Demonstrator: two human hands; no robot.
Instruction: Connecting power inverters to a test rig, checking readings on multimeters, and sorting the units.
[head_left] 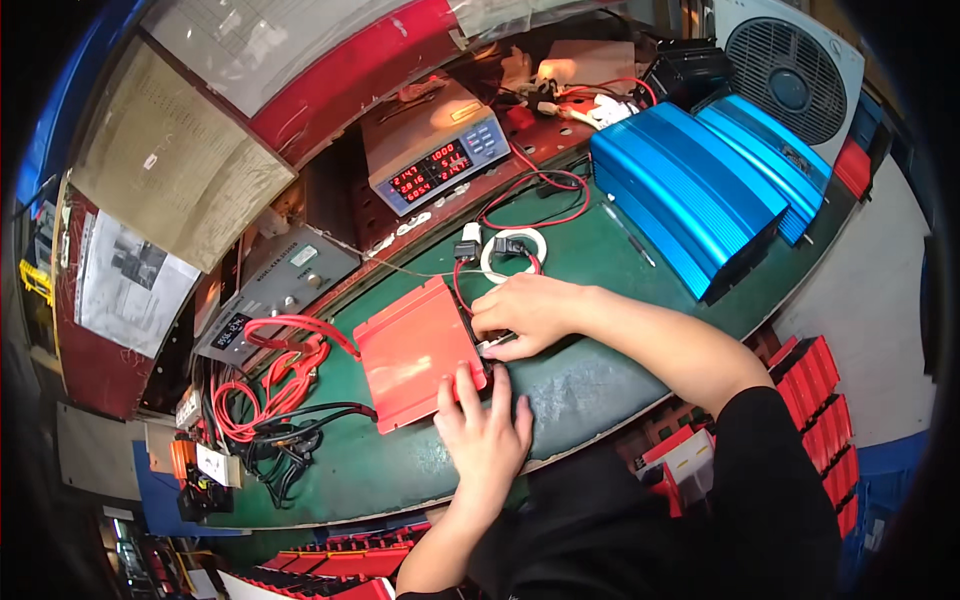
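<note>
A flat red metal box (415, 350), likely a power inverter, lies on the green bench mat. Red and black cables run from its left end. My left hand (485, 430) rests on the box's near right corner, fingers spread and thumb apart. At the box's right end is my right hand (532, 312), its fingers closed in a pinch against the end face. Something small and whitish shows by the fingertips, but its kind is hidden. Beyond that hand, black plugs (467, 248) on red wires lie beside a white ring (541, 240).
A meter with red digits (440, 170) stands on the back shelf, with a grey power supply (285, 275) to its left. Two blue finned cases (690, 190) and a pen (630, 236) lie at right. Tangled red leads (240, 405) lie left. A fan (788, 80) stands far right.
</note>
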